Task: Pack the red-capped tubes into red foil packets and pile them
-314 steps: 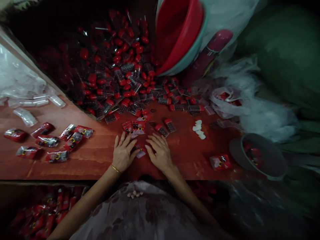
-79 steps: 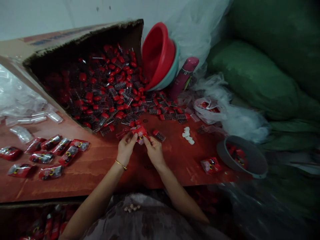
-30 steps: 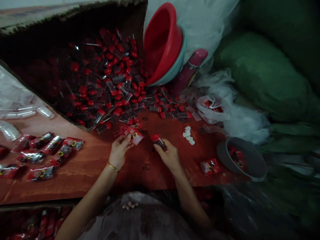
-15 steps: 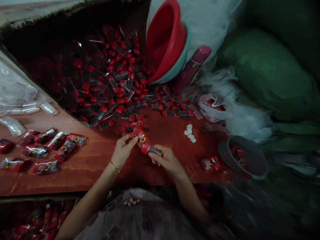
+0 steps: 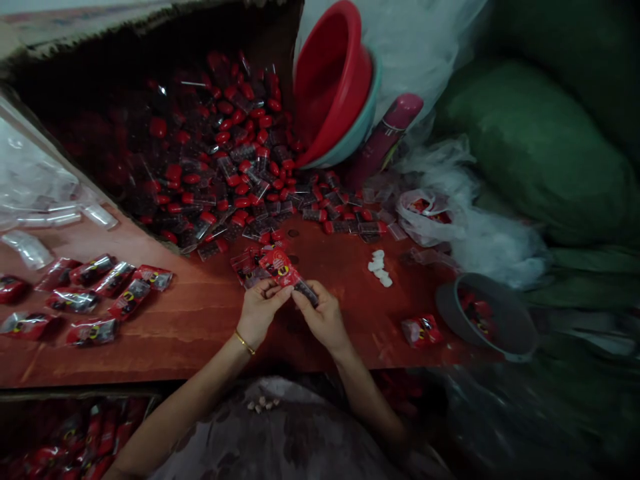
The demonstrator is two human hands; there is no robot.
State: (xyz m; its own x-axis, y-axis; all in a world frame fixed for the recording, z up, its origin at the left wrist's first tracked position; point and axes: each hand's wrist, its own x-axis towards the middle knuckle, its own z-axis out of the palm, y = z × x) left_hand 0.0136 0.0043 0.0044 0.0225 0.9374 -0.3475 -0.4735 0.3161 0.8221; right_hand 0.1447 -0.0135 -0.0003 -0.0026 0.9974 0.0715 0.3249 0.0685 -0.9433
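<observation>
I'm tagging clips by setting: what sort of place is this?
Probably a small packing workshop: a tipped cardboard box spills red-capped pieces onto a wooden table, filled sachets lie beside it, and the left hand and right hand hold a red sachet.

— How is the small red printed plastic sachet (image 5: 279, 265) held?
— Tilted, over the bench (image 5: 200, 320), pinched at its lower end by the left hand (image 5: 260, 312).
— And the little dark clear-plastic case (image 5: 306, 292)?
— Slanted, touching the sachet's lower end, gripped by the right hand (image 5: 324, 319).
</observation>
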